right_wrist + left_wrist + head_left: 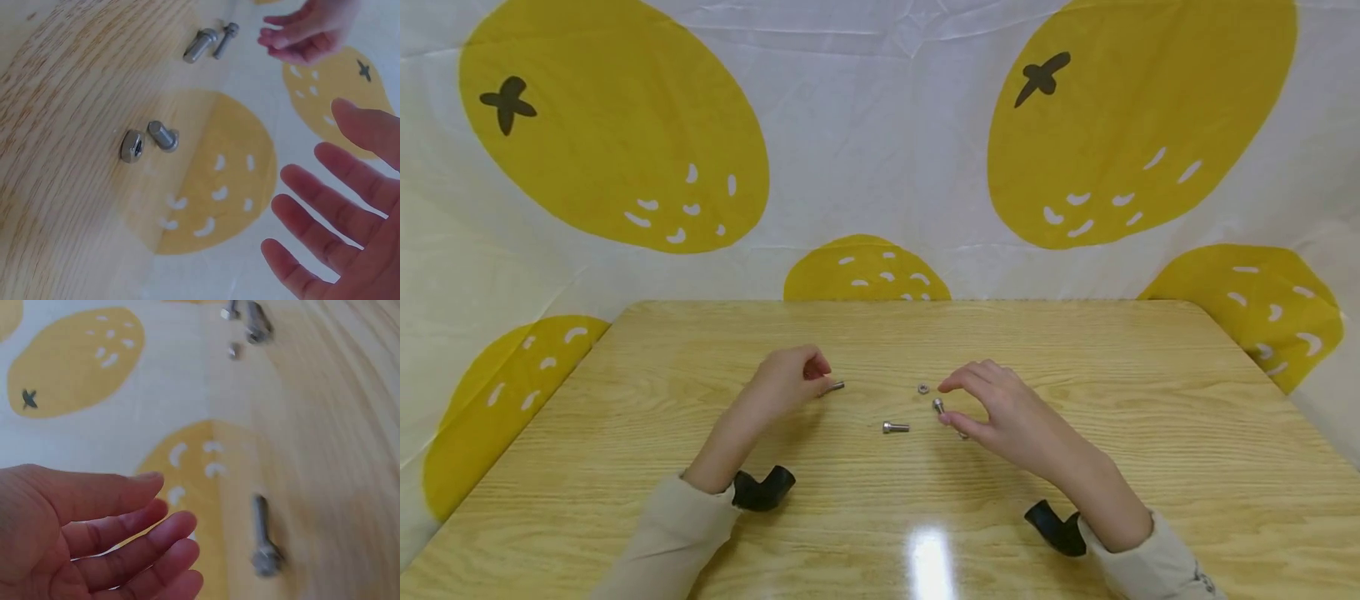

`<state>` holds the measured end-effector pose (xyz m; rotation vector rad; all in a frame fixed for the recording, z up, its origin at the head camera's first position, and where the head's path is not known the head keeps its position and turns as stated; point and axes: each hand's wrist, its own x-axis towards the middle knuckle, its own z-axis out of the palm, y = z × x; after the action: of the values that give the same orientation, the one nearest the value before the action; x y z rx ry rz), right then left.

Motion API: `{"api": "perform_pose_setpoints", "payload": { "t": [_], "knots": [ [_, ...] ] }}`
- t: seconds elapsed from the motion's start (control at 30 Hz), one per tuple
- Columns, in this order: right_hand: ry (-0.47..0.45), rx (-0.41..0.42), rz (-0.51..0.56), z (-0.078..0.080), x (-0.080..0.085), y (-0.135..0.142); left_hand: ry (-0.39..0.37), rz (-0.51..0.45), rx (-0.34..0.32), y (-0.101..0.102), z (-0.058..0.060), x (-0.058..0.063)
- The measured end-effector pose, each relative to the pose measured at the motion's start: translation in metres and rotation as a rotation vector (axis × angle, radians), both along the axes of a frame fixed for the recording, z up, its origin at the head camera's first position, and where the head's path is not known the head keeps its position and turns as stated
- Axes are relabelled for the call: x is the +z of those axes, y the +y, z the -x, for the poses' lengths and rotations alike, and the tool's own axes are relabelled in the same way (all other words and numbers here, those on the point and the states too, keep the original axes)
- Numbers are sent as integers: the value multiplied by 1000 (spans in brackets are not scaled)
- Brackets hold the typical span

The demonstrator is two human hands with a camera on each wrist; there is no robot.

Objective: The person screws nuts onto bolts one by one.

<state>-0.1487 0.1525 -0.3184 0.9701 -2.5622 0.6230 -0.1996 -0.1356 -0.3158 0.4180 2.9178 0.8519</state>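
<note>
Wood-grain desk (1097, 358), far corners rounded; behind and at both sides, creased white cloth (872, 125), large yellow fruit-like shapes (617, 125); bright light reflection (931, 562) at near middle.

Bolts (896, 427) — silver-grey | table (850, 342) — yellow-tan wood grain | cloth (865, 142): white, yellow ovals flecked white | sleeves (662, 533): beige

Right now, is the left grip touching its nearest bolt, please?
Apart: the left wrist view shows a clear gap between the left grip and the bolt.

Bolt (896, 427) on table (850, 533), nut (922, 388) behind to its right, cloth (872, 150) beyond
</note>
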Motion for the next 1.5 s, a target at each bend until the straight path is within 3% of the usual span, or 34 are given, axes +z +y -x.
{"api": "perform_pose_setpoints", "payload": {
  "t": [0.13, 0.23, 0.33, 0.5, 0.63, 0.83, 1.5],
  "knots": [
    [-8, -4, -14, 0, 1, 0, -1, 8, -91, 25, -6, 13],
    [-17, -5, -21, 0, 2, 1, -17, 32, -148, 42, -9, 16],
    [-28, -5, -25, -1, 4, 1, -46, 85, -190, 55, -11, 12],
    [-32, -1, -34, -1, 4, 1, -161, 153, -247, 61, -9, -5],
    [-27, 5, -34, 0, 4, 2, -214, 147, -268, 61, -7, -14],
    [-36, 2, -35, 0, 3, 3, -192, 125, -302, 63, -8, -15],
    [-93, -3, -40, -1, 6, 3, -161, 141, -310, 65, -6, -23]
  ]
}}
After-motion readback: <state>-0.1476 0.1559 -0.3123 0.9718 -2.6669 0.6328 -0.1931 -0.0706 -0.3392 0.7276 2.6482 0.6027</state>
